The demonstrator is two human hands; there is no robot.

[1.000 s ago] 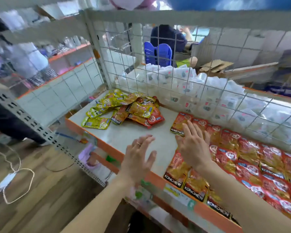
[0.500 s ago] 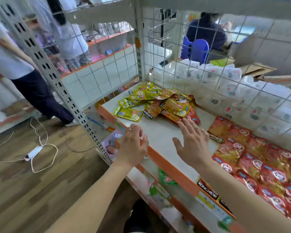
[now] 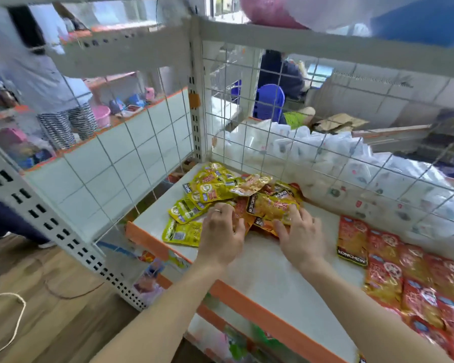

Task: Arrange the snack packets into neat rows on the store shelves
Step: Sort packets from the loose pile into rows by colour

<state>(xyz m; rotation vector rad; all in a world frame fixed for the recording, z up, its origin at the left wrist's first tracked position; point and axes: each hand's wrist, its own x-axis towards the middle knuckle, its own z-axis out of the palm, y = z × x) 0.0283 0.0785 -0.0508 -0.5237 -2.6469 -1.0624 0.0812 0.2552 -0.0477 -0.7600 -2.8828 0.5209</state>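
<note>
heap: loose heap of yellow-green and orange snack packets, tucked in the back-left corner of the shelf, right up against the wire grid

rows: red packets laid flat in overlapping rows on the right, with bare shelf between them and the heap

left hand: left hand sits on the heap's near edge, fingers bent down onto an orange packet

right hand: right hand is just beside it, fingers on the near edge of a yellow-orange packet

grip: honestly can't tell if either one has pinched anything, it's blurry there

handling: I'd guess these are light, floppy foil pouches, slick, so they'll slide over each other and crinkle

where to grab: probably the flat sealed edge, thumb under and fingers on top, a few at a time

watch out: dragging the whole heap likely scatters it
</note>
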